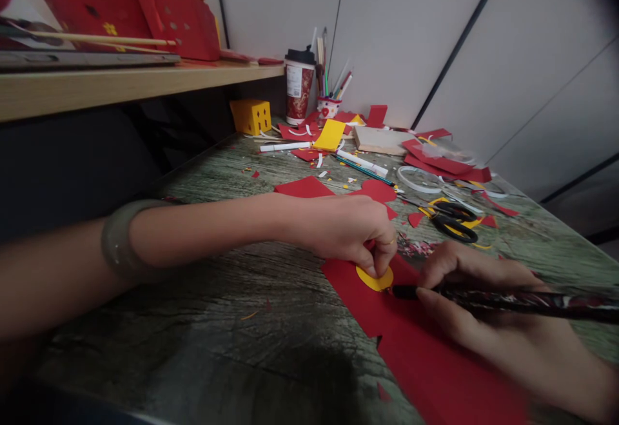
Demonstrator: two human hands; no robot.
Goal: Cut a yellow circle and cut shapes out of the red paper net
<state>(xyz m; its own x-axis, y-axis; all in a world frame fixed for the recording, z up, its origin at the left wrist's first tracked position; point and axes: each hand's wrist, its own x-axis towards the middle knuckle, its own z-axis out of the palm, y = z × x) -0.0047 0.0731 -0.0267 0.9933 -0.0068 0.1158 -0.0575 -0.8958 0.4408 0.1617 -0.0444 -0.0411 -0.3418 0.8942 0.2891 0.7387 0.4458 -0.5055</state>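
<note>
Left hand (345, 225): grip drawn together on the yellow disc (374, 280), near its upper edge.
Yellow disc: flat on the red sheet (411, 341), under the left grip.
Right hand (522, 341): grip clamped on a dark patterned pen (532, 300), its black tip just beside the disc's edge; cannot tell whether they touch.
Red sheet: on the tabletop (217, 322), a notch in its left edge.
Scissors (439, 219): beyond the right hand.

Left fingers (385, 257) hold a yellow oval (374, 282) on red paper (425, 354), right fingers (442, 260) a pen (532, 300).
</note>
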